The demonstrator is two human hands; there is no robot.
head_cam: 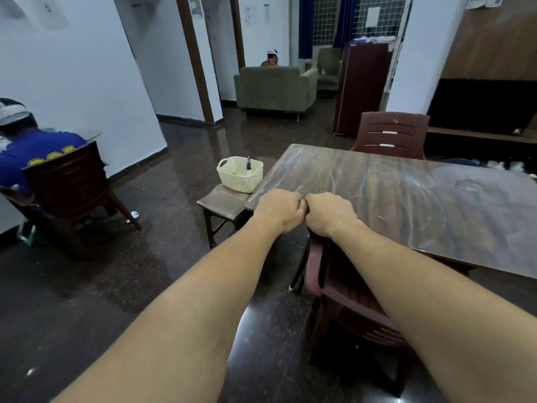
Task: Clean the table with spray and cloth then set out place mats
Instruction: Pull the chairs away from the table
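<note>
Head view shows the left hand [277, 209] and right hand [329, 213] curled into fists, knuckles touching, nothing visible in either, over the near left corner of the table [406, 193], whose brown top carries whitish smears. Beside that corner a cream basket [240, 177] stands on a stool [222, 203], something dark sticking up in it; a brown chair [348, 309] stands at the table's near edge, under the right wrist
</note>
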